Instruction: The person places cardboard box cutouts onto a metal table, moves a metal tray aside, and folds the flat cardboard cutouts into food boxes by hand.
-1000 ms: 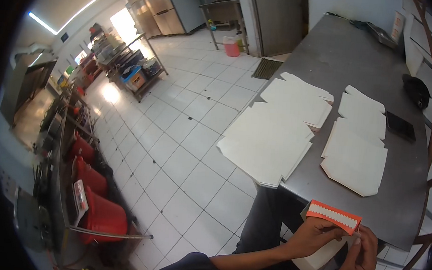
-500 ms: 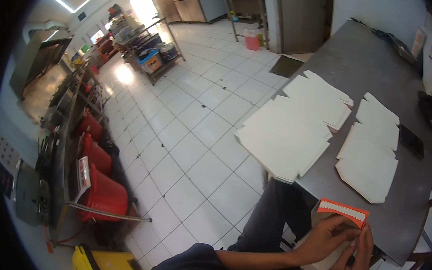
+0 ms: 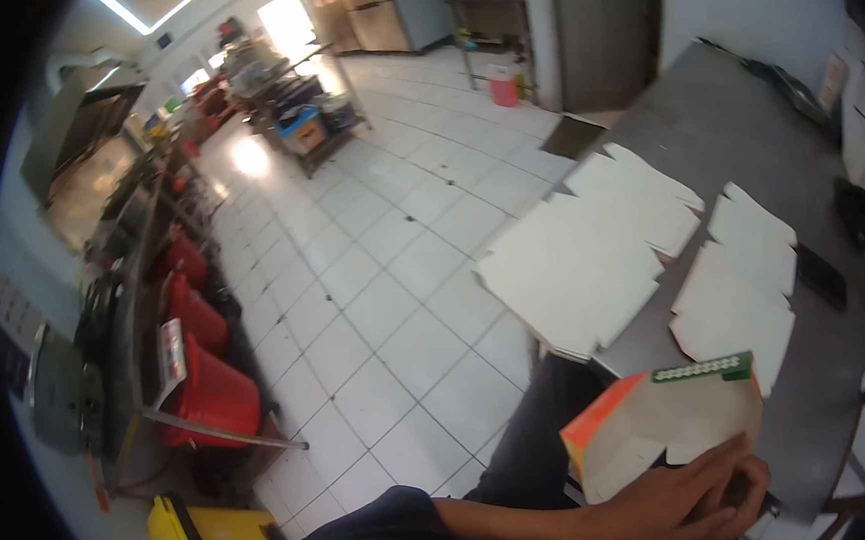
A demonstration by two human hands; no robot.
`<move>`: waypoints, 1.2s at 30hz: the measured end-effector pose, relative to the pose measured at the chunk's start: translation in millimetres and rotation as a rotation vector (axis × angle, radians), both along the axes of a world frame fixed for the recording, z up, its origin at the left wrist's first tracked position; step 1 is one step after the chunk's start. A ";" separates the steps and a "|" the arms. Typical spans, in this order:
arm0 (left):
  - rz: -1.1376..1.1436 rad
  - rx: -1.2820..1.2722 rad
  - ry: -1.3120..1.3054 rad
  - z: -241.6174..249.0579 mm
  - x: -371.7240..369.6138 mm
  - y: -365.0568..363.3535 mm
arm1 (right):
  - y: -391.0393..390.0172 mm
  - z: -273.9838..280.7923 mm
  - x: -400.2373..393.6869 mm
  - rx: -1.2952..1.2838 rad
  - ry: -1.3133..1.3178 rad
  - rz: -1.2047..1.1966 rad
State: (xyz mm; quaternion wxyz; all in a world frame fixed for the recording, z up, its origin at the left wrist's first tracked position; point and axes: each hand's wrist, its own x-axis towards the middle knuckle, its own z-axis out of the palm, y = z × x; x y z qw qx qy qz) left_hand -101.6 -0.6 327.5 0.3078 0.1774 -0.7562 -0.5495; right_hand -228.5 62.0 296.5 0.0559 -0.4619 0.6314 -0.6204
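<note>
Inspector A: Findings, from the left?
Inspector B: Red bucket [image 3: 213,395] beside a metal rail [image 3: 221,429]; stacked white carton blanks [image 3: 584,251] on the tabletop [image 3: 704,118]
Inspector A: Item in hand?
Inspector B: Part-folded carton [image 3: 652,426], orange side leftmost, green far edge, above the tabletop's near edge. Left hand [image 3: 672,503]: fingers extended, close together, against the carton; grip cannot be told. Right hand [image 3: 746,493]: fingers curled, overlapping the left's; grip likewise cannot be told
Inspector A: Beyond?
Inspector B: Second blank stack [image 3: 743,277], partly covered by the carton, then a dark phone [image 3: 821,277], flat
</note>
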 end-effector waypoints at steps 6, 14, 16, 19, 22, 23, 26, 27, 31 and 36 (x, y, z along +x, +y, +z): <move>-0.268 0.097 -0.276 33.0 5.8 -6.4 | -17.3 21.9 10.8 -0.053 -0.462 -0.282; 0.330 -0.609 0.047 67.1 14.5 -22.7 | 9.2 45.7 -25.9 -0.016 0.256 -0.365; 0.233 -0.401 0.051 45.2 -2.7 -36.1 | 1.2 55.0 -25.2 -0.030 0.252 -0.401; 0.236 -0.268 0.125 23.1 -13.7 -29.5 | 4.7 64.0 -10.2 -0.219 0.167 -0.555; 0.363 -0.415 0.164 10.7 -23.8 -28.5 | 32.3 84.4 23.6 -0.179 -0.077 -0.284; 0.394 -0.483 0.193 7.3 -27.5 -26.5 | 38.9 88.8 31.5 -0.114 -0.178 -0.126; 0.372 -0.465 0.238 8.7 -31.4 -5.8 | 20.3 68.4 30.4 -0.115 -0.418 -0.105; 0.379 -0.476 0.278 6.2 -31.9 -4.9 | 19.2 65.2 26.9 -0.141 -0.432 -0.098; 0.361 -0.507 0.424 -2.5 -29.8 -9.4 | 13.8 53.5 21.5 -0.280 -0.446 -0.030; 0.365 -0.280 0.453 10.0 -26.7 -3.0 | 17.5 42.6 17.4 -0.274 -0.355 -0.045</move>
